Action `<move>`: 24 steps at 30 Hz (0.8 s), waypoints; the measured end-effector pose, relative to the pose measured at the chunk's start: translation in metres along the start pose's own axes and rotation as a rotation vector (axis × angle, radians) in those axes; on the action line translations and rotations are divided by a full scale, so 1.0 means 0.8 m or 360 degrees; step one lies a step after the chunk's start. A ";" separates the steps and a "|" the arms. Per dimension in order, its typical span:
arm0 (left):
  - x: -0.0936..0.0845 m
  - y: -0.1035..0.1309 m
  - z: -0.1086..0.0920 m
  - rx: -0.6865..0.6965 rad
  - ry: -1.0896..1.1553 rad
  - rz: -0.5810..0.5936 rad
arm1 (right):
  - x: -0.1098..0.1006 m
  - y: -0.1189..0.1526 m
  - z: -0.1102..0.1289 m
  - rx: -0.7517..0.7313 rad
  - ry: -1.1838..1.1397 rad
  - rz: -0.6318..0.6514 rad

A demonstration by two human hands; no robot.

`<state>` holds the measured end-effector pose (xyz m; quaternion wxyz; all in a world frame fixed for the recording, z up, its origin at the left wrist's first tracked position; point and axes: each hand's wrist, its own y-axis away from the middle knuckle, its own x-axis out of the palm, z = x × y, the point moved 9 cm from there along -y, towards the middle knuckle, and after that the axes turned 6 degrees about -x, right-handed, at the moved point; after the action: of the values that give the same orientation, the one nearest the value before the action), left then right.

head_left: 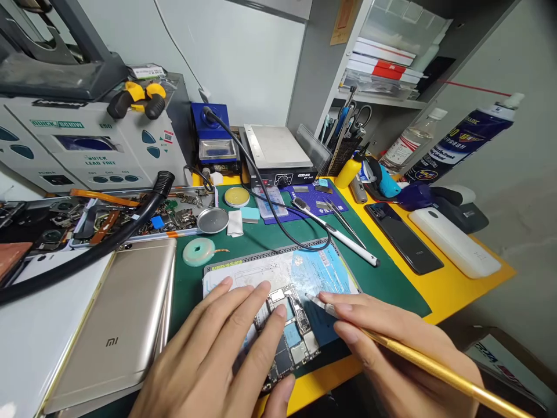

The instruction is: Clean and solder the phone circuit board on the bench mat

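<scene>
A small phone circuit board [300, 325] lies on a blue and white printed mat [319, 270] near the front edge. My left hand [226, 342] rests over the board's left part, fingers spread, with fingertips touching it and the mat. The fingers hide part of the board. Right of the board, my right hand [383, 342] pinches a thin gold-handled tool [418, 354] between thumb and fingers. Its pale tip points left, just off the board's right edge.
Phones [108, 325] are stacked at the left, below a black hose [130, 232]. A white pen-like brush [343, 238], tweezers [346, 223] and a black cable [265, 180] lie behind the mat. A dark phone [402, 238] is at the right.
</scene>
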<state>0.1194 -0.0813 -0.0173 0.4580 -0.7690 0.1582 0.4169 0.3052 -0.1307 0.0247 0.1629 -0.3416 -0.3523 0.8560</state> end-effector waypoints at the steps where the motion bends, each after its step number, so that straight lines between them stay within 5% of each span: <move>1: 0.000 -0.001 0.000 -0.0005 0.0009 -0.0008 | -0.002 0.001 -0.003 0.0027 -0.0009 -0.0026; 7: 0.002 -0.002 0.001 -0.0010 0.0070 -0.0019 | -0.005 -0.003 -0.031 0.0267 -0.0140 -0.0038; 12: -0.031 -0.024 0.017 -0.0187 0.0341 -0.0169 | -0.002 -0.020 -0.043 0.0350 -0.0316 0.0075; 18: 0.007 -0.048 0.056 -0.1055 0.1323 0.0508 | 0.008 -0.041 -0.039 0.0332 -0.0667 0.0182; 24: 0.025 -0.047 0.044 -0.1380 0.1629 0.0775 | 0.005 -0.053 -0.017 0.0146 -0.0643 0.0249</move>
<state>0.1378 -0.0291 -0.0194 -0.1268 -0.9239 0.3407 0.1193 0.3135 -0.0923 0.0456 0.0372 -0.1816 -0.3109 0.9322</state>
